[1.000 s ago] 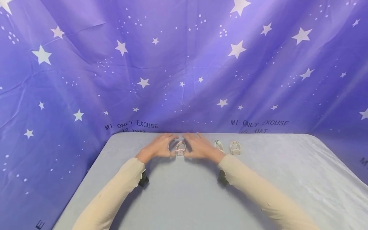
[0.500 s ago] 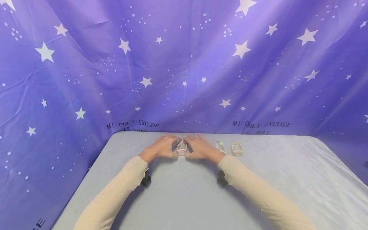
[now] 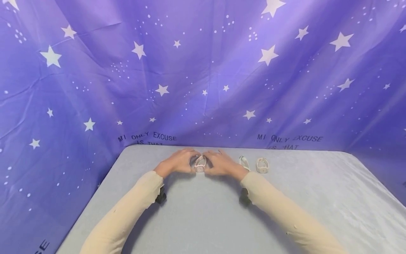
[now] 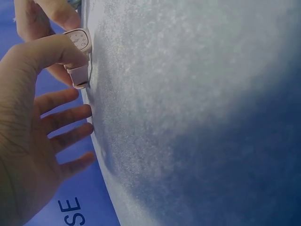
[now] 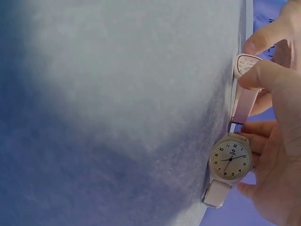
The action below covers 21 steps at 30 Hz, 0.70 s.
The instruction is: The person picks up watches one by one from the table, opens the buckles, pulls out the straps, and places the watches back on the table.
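Two bare hands converge on a pink watch (image 3: 200, 169) near the far edge of a grey, cloth-covered bench (image 3: 203, 211). The watch forms a closed loop, its dial turned to the near side and its strap arching behind; whether it touches the bench cannot be told. The left hand (image 3: 179, 161) pinches it from the left, thumb bent over the case, several other fingers spread apart. The right hand (image 3: 220, 164) pinches it from the right, thumb against the case; a finger passes behind the strap, though whose cannot be made out. To the right lie a mint watch (image 3: 246, 164), close by the right wrist, and, just beyond, a beige watch (image 3: 262, 170). Cream sleeves (image 3: 127, 208) cover both forearms, with a black device (image 3: 161, 195) beneath each wrist. Beyond the bench hangs a purple curtain (image 3: 190, 67) printed with white stars and dark lettering, including the word "EXCUSE".
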Each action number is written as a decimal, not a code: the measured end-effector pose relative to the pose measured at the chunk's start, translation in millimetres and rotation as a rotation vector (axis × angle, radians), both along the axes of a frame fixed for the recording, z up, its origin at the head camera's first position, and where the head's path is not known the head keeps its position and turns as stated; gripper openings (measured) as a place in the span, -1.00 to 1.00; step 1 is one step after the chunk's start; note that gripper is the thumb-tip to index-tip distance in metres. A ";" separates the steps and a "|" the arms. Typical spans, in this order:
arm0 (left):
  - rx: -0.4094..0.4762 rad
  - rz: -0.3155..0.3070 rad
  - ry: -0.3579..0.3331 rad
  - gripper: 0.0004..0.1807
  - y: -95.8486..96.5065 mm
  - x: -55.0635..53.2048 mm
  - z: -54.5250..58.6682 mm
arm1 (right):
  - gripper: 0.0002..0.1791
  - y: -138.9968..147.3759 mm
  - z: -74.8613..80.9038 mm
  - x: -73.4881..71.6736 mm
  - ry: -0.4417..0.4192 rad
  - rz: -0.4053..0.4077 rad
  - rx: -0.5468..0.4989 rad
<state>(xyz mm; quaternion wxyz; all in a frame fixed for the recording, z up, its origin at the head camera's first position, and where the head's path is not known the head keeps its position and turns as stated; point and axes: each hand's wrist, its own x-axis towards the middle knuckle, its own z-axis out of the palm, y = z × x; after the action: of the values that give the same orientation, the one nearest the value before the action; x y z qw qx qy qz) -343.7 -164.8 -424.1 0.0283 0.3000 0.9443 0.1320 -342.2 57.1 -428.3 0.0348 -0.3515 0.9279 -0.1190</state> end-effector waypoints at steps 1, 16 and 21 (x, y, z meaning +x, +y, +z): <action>0.000 0.005 -0.008 -0.16 0.3 -0.1 -0.2 | -0.13 0.2 -0.6 -0.4 -0.002 -0.001 -0.003; 0.073 -0.016 -0.012 -0.15 -0.4 -2.5 -3.4 | -0.22 1.0 -4.3 -0.8 0.047 0.046 -0.072; 0.137 -0.007 -0.012 -0.16 -2.5 -1.4 -5.0 | -0.22 -0.7 -6.1 0.5 0.077 0.065 -0.118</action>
<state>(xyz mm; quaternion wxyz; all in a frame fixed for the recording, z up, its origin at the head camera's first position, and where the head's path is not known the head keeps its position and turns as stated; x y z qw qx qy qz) -345.1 -167.3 -429.1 0.0137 0.3040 0.9317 0.1982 -341.7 56.4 -434.5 -0.0181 -0.3874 0.9080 -0.1589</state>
